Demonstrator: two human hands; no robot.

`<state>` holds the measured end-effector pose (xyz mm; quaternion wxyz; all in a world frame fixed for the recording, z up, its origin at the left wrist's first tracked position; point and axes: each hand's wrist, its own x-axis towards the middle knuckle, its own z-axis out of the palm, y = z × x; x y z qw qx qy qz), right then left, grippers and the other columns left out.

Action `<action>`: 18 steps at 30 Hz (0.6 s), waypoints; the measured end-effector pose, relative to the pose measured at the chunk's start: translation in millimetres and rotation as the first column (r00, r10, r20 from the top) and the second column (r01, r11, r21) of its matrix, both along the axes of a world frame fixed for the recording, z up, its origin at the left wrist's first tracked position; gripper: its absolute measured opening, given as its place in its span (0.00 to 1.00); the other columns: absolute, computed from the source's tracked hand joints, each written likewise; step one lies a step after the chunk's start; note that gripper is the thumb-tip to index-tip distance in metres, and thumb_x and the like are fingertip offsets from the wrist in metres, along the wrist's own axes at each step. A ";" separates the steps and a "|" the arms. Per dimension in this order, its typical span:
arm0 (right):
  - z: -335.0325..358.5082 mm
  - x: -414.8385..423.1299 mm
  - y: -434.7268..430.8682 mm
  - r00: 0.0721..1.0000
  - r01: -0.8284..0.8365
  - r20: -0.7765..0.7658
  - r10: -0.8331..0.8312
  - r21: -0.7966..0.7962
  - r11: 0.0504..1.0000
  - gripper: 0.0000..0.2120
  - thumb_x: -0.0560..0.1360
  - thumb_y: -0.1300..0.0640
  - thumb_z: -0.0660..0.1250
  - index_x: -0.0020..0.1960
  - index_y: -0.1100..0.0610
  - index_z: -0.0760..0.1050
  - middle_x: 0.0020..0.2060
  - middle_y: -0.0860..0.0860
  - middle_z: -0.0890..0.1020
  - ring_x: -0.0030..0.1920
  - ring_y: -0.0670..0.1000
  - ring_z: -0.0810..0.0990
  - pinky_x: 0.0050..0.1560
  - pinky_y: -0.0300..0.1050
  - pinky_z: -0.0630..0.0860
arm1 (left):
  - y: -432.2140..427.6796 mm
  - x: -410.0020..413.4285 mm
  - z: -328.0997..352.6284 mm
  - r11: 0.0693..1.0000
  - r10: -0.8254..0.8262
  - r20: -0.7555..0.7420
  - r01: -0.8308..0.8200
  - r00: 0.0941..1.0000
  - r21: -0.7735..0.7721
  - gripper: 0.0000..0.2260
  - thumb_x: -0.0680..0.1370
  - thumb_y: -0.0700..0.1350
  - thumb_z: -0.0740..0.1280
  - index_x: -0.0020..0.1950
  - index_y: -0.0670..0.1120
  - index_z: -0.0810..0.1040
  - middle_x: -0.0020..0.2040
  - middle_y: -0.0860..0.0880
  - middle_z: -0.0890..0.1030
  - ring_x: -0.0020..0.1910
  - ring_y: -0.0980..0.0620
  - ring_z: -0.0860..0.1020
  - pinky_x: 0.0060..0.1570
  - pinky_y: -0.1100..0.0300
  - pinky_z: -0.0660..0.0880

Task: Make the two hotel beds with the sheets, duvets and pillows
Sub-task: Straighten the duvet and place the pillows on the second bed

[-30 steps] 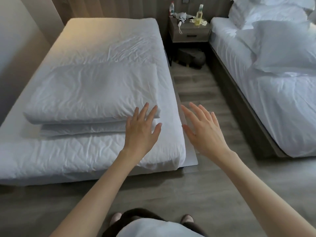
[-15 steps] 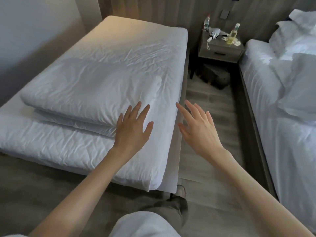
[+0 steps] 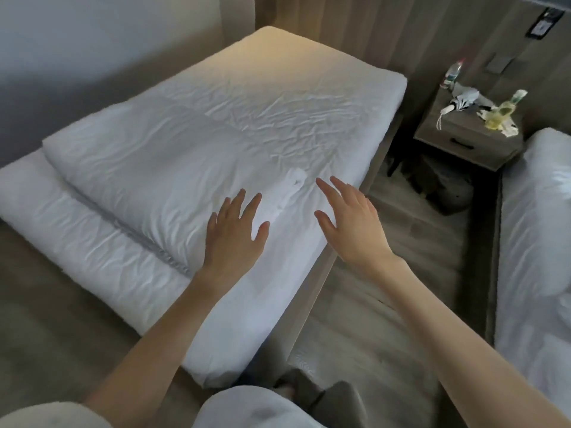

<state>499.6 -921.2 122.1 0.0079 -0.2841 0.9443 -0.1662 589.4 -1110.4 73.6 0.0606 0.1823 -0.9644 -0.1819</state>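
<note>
While held out over the bed (image 3: 241, 335), left hand (image 3: 234, 233): fingers spread, palm down, holding nothing, above the near end of the folded duvet (image 3: 148, 168).
Right hand (image 3: 352, 223): likewise spread and empty, over bare sheet (image 3: 309, 97) just beside that end.
Duvet axis: crosswise on the bed, running away leftward from both hands.
Nearer hand: left.
Likely next: gripping that end to unfold it lengthwise along the bed.

This is a hotel bedroom. One bed (image 3: 278, 97) in white linen lies beneath the left hand (image 3: 234, 236), and a second bed (image 3: 537, 211) stands well right of the right hand (image 3: 352, 223). Beyond the right hand, a nightstand (image 3: 463, 140) sits between them against a wood-panelled wall (image 3: 401, 35).
</note>
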 end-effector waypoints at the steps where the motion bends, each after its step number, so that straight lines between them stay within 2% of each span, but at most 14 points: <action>1: -3.6 -16.3 -1.6 0.999 -0.033 0.007 0.033 0.001 0.999 0.27 0.82 0.49 0.57 0.78 0.48 0.54 0.77 0.51 0.59 0.76 0.56 0.58 0.73 0.60 0.59 | -2.2 -4.8 -3.0 0.999 0.048 0.011 -0.048 0.999 0.008 0.25 0.81 0.56 0.56 0.78 0.54 0.57 0.79 0.49 0.55 0.77 0.45 0.54 0.74 0.46 0.56; 5: -25.2 -81.1 -8.0 0.984 -0.172 0.046 0.171 0.012 0.985 0.27 0.82 0.49 0.59 0.78 0.49 0.55 0.77 0.52 0.59 0.76 0.56 0.58 0.73 0.60 0.60 | -10.5 -16.9 -18.2 0.976 0.216 -0.023 -0.216 0.976 0.002 0.25 0.81 0.56 0.58 0.77 0.51 0.62 0.77 0.44 0.60 0.75 0.39 0.60 0.71 0.41 0.61; 7: -38.8 -114.7 -12.7 0.966 -0.253 0.057 0.251 0.032 0.967 0.28 0.81 0.50 0.60 0.78 0.49 0.55 0.77 0.53 0.59 0.75 0.57 0.59 0.73 0.60 0.60 | -12.2 -21.5 -26.8 0.945 0.327 0.022 -0.327 0.945 0.005 0.26 0.81 0.56 0.57 0.78 0.52 0.59 0.78 0.45 0.58 0.76 0.40 0.58 0.72 0.42 0.60; 10: -56.2 -159.9 -19.8 0.928 -0.367 0.089 0.361 0.057 0.929 0.29 0.81 0.50 0.61 0.78 0.50 0.55 0.77 0.54 0.58 0.75 0.59 0.60 0.72 0.61 0.62 | -7.1 -23.6 -38.4 0.855 0.513 0.090 -0.517 0.854 0.035 0.27 0.81 0.58 0.55 0.79 0.55 0.54 0.79 0.48 0.52 0.78 0.45 0.53 0.73 0.46 0.56; 12: -64.1 -185.7 -24.5 0.895 -0.441 0.116 0.431 0.084 0.894 0.29 0.80 0.50 0.62 0.78 0.50 0.55 0.77 0.54 0.58 0.75 0.60 0.60 0.71 0.61 0.64 | 2.2 -22.2 -42.9 0.782 0.612 0.109 -0.620 0.783 0.062 0.28 0.81 0.58 0.56 0.79 0.56 0.53 0.80 0.48 0.51 0.78 0.45 0.53 0.73 0.47 0.58; 18: -82.5 -240.6 -43.7 0.813 -0.578 0.179 0.554 0.144 0.803 0.32 0.80 0.52 0.63 0.79 0.49 0.52 0.78 0.56 0.55 0.73 0.64 0.60 0.69 0.61 0.66 | 39.1 -13.6 -55.9 0.606 0.779 0.144 -0.792 0.610 0.071 0.32 0.79 0.55 0.63 0.79 0.57 0.51 0.79 0.43 0.53 0.77 0.42 0.56 0.70 0.45 0.62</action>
